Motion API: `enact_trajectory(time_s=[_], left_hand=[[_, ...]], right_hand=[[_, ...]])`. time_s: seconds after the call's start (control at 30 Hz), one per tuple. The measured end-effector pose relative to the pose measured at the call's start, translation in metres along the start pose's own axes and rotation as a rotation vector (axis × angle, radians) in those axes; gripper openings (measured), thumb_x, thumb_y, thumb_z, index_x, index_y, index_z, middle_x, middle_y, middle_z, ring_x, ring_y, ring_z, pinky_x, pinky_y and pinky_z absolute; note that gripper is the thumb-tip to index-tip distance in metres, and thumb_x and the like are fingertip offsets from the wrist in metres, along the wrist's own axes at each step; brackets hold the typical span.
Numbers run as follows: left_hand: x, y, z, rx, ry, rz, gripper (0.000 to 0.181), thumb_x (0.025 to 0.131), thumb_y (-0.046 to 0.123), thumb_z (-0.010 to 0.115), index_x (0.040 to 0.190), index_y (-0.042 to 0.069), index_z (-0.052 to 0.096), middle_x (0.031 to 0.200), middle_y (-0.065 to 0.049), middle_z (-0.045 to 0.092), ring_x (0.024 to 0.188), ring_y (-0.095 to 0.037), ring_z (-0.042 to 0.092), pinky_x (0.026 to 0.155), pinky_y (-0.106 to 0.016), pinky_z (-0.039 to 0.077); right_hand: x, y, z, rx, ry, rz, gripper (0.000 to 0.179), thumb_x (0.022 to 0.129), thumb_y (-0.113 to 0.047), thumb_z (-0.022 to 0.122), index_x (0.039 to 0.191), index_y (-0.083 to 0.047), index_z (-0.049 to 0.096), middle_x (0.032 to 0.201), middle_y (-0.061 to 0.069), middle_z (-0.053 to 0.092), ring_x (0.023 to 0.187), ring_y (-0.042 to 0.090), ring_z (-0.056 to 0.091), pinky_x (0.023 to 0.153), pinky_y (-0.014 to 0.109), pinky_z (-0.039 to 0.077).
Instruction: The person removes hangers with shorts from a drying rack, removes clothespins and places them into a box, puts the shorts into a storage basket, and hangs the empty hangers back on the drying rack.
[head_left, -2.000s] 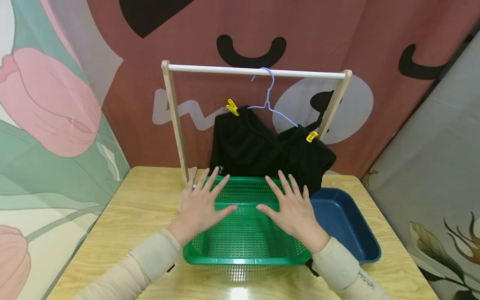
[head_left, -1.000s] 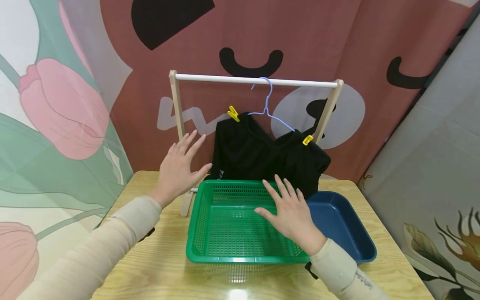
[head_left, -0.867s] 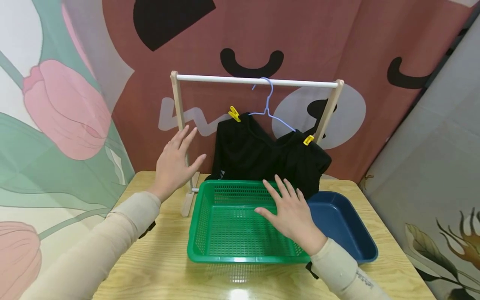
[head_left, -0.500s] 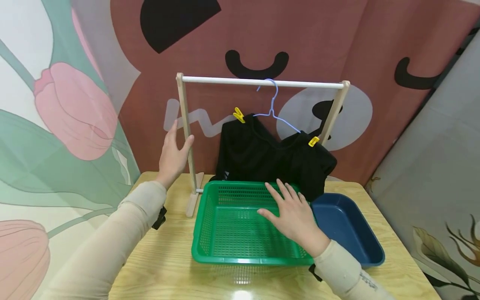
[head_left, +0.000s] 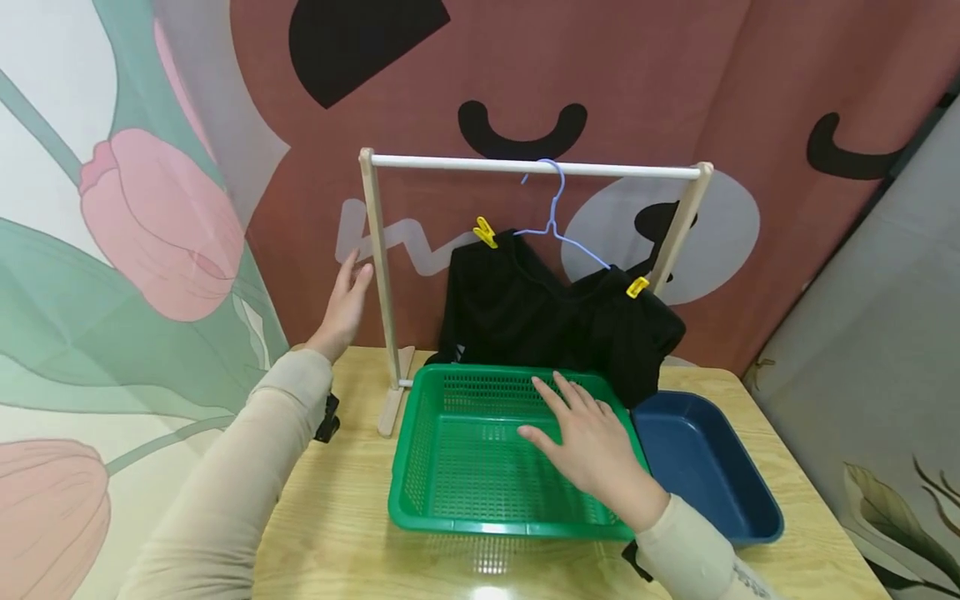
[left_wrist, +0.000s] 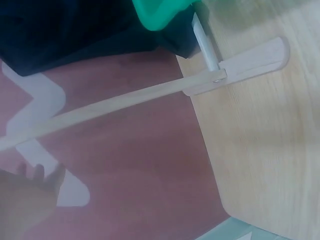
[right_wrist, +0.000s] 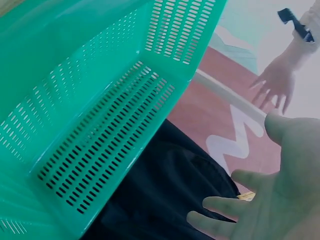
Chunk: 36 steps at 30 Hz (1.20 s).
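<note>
Watch the wooden rack (head_left: 465, 164), standing on the table (head_left: 333, 508) by the green basket (head_left: 480, 475): likely light, stiff, best taken by its uprights (head_left: 386, 292), with left hand (head_left: 343, 310) just beside one, right hand (head_left: 597, 440) near the basket, fingers extended and gripping nothing.

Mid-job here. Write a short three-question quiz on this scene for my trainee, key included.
1. Which colour are the two clips on the black garment?
a) red
b) yellow
c) white
2. True or false: the person's left grip is holding one of those clips.
3. Fill in: in the head view, the blue tray lies on the ____ side of the green basket.

Key:
1. b
2. False; it holds nothing and is near a wooden upright.
3. right
</note>
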<state>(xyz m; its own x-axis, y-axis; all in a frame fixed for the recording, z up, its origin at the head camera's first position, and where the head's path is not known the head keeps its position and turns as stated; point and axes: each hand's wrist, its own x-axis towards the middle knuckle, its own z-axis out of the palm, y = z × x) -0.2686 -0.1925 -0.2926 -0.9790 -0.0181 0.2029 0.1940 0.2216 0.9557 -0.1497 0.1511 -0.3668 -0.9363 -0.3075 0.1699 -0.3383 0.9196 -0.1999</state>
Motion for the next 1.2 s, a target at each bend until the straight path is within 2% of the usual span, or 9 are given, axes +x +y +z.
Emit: enact_trajectory(time_s=[0.13, 0.23, 0.4, 0.5, 0.63, 0.83, 1.07, 1.2], left_hand=[[0.001, 0.002, 0.004, 0.032, -0.025, -0.05, 0.06, 0.11, 0.028, 0.032, 0.16, 0.01, 0.005, 0.158, -0.024, 0.019, 0.146, -0.037, 0.018, 0.118, -0.052, 0.016], [0.011, -0.003, 0.004, 0.031, -0.034, -0.049, 0.06, 0.11, 0.028, 0.033, 0.16, 0.011, 0.006, 0.159, -0.023, 0.02, 0.146, -0.036, 0.02, 0.118, -0.051, 0.017], [0.037, -0.019, 0.006, -0.016, 0.014, 0.046, 0.059, 0.109, 0.026, 0.036, 0.16, 0.009, 0.011, 0.16, -0.019, 0.022, 0.146, -0.032, 0.024, 0.118, -0.046, 0.021], [0.045, -0.026, 0.01, -0.016, 0.055, 0.09, 0.056, 0.109, 0.023, 0.036, 0.159, 0.007, 0.016, 0.156, -0.02, 0.032, 0.143, -0.03, 0.031, 0.116, -0.043, 0.027], [0.047, -0.033, 0.016, 0.008, 0.109, 0.08, 0.052, 0.108, 0.018, 0.038, 0.157, 0.005, 0.023, 0.145, -0.024, 0.047, 0.136, -0.032, 0.042, 0.111, -0.043, 0.035], [0.049, -0.04, 0.022, 0.045, 0.184, 0.074, 0.042, 0.107, 0.013, 0.041, 0.147, 0.0, 0.04, 0.133, -0.025, 0.054, 0.125, -0.034, 0.049, 0.104, -0.043, 0.041], [0.054, -0.047, 0.023, 0.101, 0.158, 0.08, 0.037, 0.107, 0.016, 0.039, 0.141, 0.002, 0.042, 0.129, -0.024, 0.053, 0.118, -0.035, 0.05, 0.099, -0.047, 0.042], [0.055, -0.049, 0.022, 0.086, 0.151, 0.091, 0.039, 0.107, 0.017, 0.04, 0.142, 0.001, 0.042, 0.129, -0.024, 0.053, 0.119, -0.035, 0.049, 0.1, -0.048, 0.041]], right_hand=[[-0.003, -0.001, -0.002, 0.031, -0.017, 0.001, 0.076, 0.095, -0.065, 0.05, 0.156, -0.024, 0.033, 0.157, 0.014, 0.033, 0.139, 0.039, 0.037, 0.105, 0.063, 0.033], [-0.002, 0.0, -0.004, 0.047, -0.012, 0.0, 0.075, 0.095, -0.064, 0.05, 0.156, -0.023, 0.034, 0.157, 0.013, 0.034, 0.138, 0.039, 0.038, 0.105, 0.064, 0.034], [0.003, 0.003, -0.009, 0.07, 0.015, -0.013, 0.073, 0.096, -0.059, 0.054, 0.155, -0.021, 0.036, 0.156, 0.014, 0.036, 0.137, 0.04, 0.04, 0.104, 0.064, 0.034], [0.004, 0.006, -0.012, 0.08, 0.017, -0.007, 0.071, 0.096, -0.054, 0.059, 0.154, -0.019, 0.038, 0.155, 0.015, 0.037, 0.136, 0.04, 0.041, 0.104, 0.064, 0.034], [0.001, 0.008, -0.014, 0.086, 0.023, 0.001, 0.067, 0.096, -0.049, 0.062, 0.152, -0.018, 0.042, 0.154, 0.013, 0.04, 0.135, 0.04, 0.042, 0.103, 0.064, 0.036], [0.001, 0.009, -0.015, 0.102, 0.081, -0.029, 0.058, 0.097, -0.042, 0.064, 0.147, -0.016, 0.05, 0.149, 0.013, 0.047, 0.131, 0.038, 0.047, 0.101, 0.061, 0.039], [0.004, 0.007, -0.014, 0.148, 0.151, -0.046, 0.049, 0.096, -0.033, 0.067, 0.14, -0.015, 0.057, 0.142, 0.01, 0.055, 0.128, 0.034, 0.052, 0.099, 0.056, 0.043], [0.006, 0.003, -0.017, 0.178, 0.195, -0.048, 0.044, 0.096, -0.032, 0.068, 0.136, -0.015, 0.061, 0.137, 0.007, 0.059, 0.125, 0.031, 0.054, 0.098, 0.054, 0.046]])
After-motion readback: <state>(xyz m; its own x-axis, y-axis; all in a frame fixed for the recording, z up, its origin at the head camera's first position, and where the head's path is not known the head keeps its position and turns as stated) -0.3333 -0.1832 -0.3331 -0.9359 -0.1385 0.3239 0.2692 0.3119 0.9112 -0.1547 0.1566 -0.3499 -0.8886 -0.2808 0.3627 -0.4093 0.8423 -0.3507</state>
